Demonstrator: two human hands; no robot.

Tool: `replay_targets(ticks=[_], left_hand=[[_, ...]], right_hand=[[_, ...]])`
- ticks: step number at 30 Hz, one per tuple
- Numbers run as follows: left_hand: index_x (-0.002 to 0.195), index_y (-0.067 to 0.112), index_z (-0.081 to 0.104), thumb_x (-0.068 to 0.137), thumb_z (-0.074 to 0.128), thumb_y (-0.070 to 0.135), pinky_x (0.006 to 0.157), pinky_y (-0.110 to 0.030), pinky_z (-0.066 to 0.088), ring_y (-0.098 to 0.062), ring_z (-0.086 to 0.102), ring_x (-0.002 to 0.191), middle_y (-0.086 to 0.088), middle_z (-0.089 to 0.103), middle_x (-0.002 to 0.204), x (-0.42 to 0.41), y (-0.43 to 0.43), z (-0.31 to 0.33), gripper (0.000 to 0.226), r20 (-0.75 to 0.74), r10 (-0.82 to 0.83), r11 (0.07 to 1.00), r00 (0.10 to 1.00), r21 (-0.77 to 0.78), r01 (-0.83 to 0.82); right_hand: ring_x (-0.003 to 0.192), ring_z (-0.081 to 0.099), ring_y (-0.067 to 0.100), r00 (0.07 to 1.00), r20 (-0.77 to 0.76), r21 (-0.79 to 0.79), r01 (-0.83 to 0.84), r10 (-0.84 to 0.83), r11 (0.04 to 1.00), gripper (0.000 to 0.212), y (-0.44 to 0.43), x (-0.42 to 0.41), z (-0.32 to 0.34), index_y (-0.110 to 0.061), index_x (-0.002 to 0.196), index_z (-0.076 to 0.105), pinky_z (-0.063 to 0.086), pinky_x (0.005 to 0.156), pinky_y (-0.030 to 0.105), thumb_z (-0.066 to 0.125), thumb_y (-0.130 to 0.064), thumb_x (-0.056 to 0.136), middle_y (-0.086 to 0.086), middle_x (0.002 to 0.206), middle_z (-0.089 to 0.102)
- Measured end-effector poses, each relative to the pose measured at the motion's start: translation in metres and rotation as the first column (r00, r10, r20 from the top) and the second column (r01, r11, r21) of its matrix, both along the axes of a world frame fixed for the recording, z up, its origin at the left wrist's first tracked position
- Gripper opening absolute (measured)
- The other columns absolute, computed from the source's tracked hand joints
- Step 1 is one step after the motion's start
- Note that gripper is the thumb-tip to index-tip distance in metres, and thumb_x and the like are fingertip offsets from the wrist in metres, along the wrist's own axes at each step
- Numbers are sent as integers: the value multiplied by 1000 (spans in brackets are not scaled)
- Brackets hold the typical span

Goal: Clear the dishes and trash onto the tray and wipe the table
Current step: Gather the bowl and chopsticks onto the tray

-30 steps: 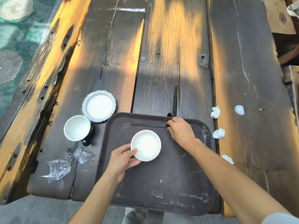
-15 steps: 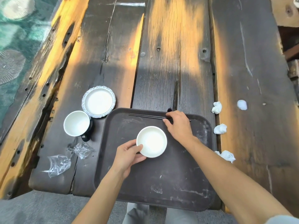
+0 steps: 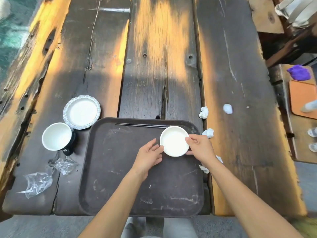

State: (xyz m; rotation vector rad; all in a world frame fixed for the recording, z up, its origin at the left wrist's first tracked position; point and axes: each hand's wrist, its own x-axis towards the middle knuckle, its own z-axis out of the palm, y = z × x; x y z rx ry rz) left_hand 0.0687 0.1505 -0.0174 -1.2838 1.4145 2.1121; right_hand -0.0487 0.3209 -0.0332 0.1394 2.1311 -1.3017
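Note:
A dark brown tray [image 3: 137, 194] lies at the near edge of the wooden table [image 3: 163, 66]. A small white bowl [image 3: 174, 141] sits in its far right corner, over the end of black chopsticks [image 3: 140, 125] along the tray's far rim. My right hand [image 3: 200, 148] grips the bowl's right rim. My left hand [image 3: 149, 157] is at its left edge with fingers spread, barely touching. Left of the tray stand a frilled white plate [image 3: 82, 112] and a white paper cup [image 3: 57, 136]. Crumpled plastic wrap [image 3: 63, 164] and another clear piece [image 3: 36, 182] lie near the cup.
Several crumpled white tissues [image 3: 203, 112] lie on the table right of the tray, one ball [image 3: 227, 109] farther right. On a side bench at the right are a purple cloth [image 3: 299, 73] and an orange tray [image 3: 301, 98].
The bowl has moved from the tray's middle to its far right corner. My right hand left the chopsticks and took the bowl's rim; my left hand loosened its hold.

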Motion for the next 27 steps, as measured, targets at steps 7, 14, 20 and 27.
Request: replay_targets(ticks=[7, 14, 20, 27], left_hand=[[157, 26, 35, 99, 58, 37, 124, -35, 20, -24, 23, 154, -2, 29, 165, 33, -14, -1, 64, 273, -465, 624, 842, -573, 530], [160, 26, 26, 101, 51, 39, 125, -41, 18, -33, 11, 156, -6, 19, 168, 80, -76, 10, 66, 438, -438, 453, 785, -647, 613], [152, 19, 44, 96, 57, 37, 118, -42, 32, -30, 35, 147, -10, 38, 160, 115, -174, 24, 60, 438, -312, 343, 843, -776, 530], [146, 17, 49, 94, 58, 28, 105, -48, 44, -38, 44, 135, -11, 46, 152, 136, -283, 12, 54, 474, -291, 260, 831, -797, 545]], right_hand=[[94, 69, 23, 998, -63, 91, 22, -16, 996, 24, 24, -16, -5, -6, 114, 70, 62, 67, 39, 54, -14, 97, 8, 93, 71], [81, 59, 30, 944, -229, 382, -138, 238, 914, 22, 16, -14, 13, -13, 87, 67, 44, 69, 35, 51, -27, 94, 7, 80, 70], [103, 68, 29, 859, -400, 384, -157, 318, 910, 32, -71, -8, 43, -12, 112, 69, 44, 94, 34, 54, -28, 90, 12, 106, 74], [94, 69, 21, 893, -246, 323, -292, 378, 900, 17, -231, 12, 29, -18, 100, 74, 45, 98, 27, 63, -24, 88, 3, 93, 75]])
